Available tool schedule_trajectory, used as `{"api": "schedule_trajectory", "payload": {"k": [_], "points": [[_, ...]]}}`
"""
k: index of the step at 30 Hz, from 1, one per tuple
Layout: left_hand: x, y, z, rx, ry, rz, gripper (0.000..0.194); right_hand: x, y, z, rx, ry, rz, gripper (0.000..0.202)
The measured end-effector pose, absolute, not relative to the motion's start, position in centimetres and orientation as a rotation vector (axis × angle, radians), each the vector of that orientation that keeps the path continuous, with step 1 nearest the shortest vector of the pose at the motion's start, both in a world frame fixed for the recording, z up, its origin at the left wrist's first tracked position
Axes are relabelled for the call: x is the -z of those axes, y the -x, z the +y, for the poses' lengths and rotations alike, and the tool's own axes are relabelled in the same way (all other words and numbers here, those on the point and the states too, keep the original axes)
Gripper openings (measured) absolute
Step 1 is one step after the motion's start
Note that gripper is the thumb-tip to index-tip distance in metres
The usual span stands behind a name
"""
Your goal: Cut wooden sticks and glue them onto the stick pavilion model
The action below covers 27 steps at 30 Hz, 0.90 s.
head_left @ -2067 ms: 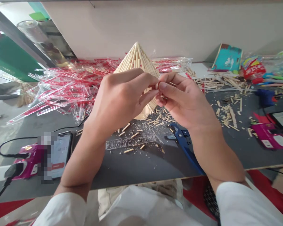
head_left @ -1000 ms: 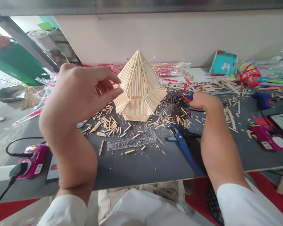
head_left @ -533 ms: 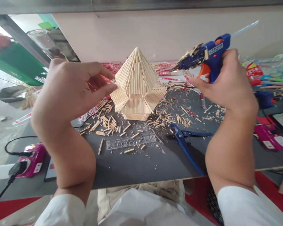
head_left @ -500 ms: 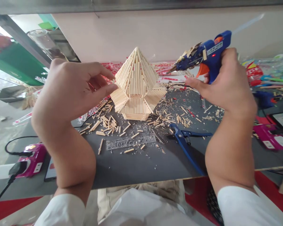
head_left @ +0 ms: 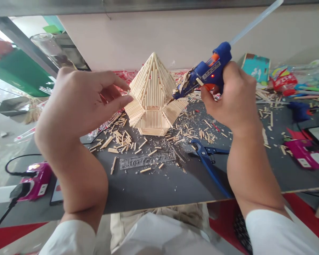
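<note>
A model built of thin wooden sticks, with a pointed roof over a flared lower part, stands upright on the dark table. My left hand is at its left side, thumb and forefinger closed on a small wooden stick piece. My right hand is wrapped round a blue glue gun with a glowing red light and a clear glue stick out of its back. The gun's nozzle points down left and is at the right side of the model, by the lower edge of the roof; whether it touches is unclear.
Cut stick pieces lie scattered about the model. In front are a clear ruler and a blue cutter. Magenta power sockets sit at left and right, with cables. Plastic packets lie at the back right.
My right hand has moved left and slightly down with the glue gun, bringing its nozzle from beside the model to the roof's lower right edge. My left hand has hardly moved.
</note>
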<state>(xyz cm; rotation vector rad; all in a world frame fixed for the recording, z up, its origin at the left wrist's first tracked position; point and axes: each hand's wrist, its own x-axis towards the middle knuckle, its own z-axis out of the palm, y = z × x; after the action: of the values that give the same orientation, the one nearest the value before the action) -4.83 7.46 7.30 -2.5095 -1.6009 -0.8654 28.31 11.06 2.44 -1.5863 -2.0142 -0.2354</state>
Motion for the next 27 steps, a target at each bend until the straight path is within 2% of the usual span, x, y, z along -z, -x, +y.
{"api": "schedule_trajectory", "payload": {"k": [19,23,27], "points": [[-7.2,5.0,7.3,0.749,2.458,-1.631,0.027,-1.9,-28.5,11.7,-0.109,1.416,-1.963,0.023],[-7.3,4.9,7.2,0.748,2.464,-1.626,0.027,-1.6,-28.5,11.8,-0.008,1.442,-2.01,0.024],[-7.9,4.6,7.0,0.686,2.482,-1.707,0.036,-1.4,-28.4,12.1,0.153,1.469,-2.03,0.024]]}}
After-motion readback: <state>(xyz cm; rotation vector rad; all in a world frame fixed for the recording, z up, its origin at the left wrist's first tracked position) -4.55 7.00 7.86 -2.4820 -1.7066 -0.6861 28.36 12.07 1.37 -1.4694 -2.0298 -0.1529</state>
